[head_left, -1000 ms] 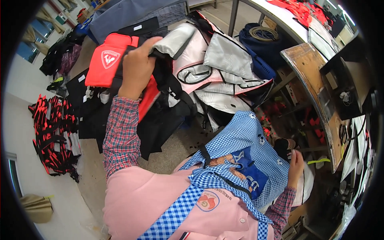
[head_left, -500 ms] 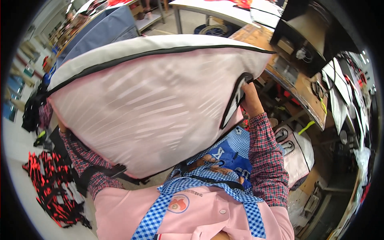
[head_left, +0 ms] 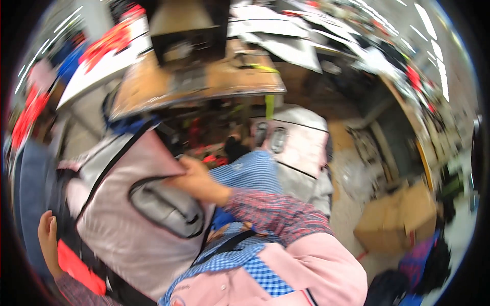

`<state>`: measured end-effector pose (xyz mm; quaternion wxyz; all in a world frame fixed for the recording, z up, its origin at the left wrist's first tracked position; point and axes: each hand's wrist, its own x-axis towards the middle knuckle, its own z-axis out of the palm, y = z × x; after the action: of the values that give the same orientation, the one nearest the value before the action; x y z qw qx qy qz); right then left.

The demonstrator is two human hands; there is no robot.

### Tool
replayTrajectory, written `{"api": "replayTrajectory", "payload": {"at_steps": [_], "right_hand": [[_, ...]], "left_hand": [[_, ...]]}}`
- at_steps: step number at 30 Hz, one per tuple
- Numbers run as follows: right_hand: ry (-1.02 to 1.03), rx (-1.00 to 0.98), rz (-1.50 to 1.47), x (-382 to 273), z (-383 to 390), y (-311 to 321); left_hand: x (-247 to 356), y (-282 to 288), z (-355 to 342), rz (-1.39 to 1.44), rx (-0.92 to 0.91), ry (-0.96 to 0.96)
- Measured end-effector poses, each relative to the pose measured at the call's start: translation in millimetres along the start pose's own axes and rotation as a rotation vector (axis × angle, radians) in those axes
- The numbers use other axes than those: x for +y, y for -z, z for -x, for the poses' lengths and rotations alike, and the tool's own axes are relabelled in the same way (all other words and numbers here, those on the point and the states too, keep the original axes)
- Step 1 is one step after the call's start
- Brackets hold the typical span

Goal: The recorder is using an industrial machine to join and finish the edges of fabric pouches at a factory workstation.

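A large pale pink and white fabric piece [head_left: 138, 239] with black piping fills the area in front of my body at the left. Near its right edge is a black-rimmed oval [head_left: 171, 206] with grey material inside. My right hand [head_left: 200, 179] grips the fabric edge just above that oval, fingers partly hidden behind it. At the far left my left hand [head_left: 47, 237] is raised with its fingers stretched out, holding nothing. Between that hand and the fabric piece lie black straps and a bright red piece [head_left: 81, 268]. The picture is smeared by motion.
A wooden work table [head_left: 153, 84] with a dark machine housing [head_left: 186, 28] stands ahead. Another pink and white piece [head_left: 301, 140] with black ovals is right of my knee. A cardboard box [head_left: 398, 217] sits on the floor at right. White sheets [head_left: 280, 38] cover a surface behind.
My view has turned right toward the wooden table. The fabric piece, held up broad before me, is now lower and to the left. My left hand is apart from it; my right still grips it.
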<state>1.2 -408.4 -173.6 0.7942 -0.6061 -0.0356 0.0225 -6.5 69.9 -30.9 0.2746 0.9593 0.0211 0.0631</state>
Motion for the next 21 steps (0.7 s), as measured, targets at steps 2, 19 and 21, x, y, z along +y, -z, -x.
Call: {"api": "replayTrajectory", "payload": {"at_steps": [2, 19, 21], "right_hand": [[0.036, -0.001, -0.113, 0.8, 4.9, -8.9], [-0.224, 0.38, -0.645, -9.2, -20.2, -42.3], [-0.172, 0.247, -0.69, -32.2, -18.0, -29.8]], "left_hand": [[74.4, -56.1, -12.2, 0.264, -0.073, -0.164], [293.1, -231.0, -138.9, 0.127, -0.323, -0.804], [296.3, -226.0, -153.0, 0.08, -0.166, -0.952]]}}
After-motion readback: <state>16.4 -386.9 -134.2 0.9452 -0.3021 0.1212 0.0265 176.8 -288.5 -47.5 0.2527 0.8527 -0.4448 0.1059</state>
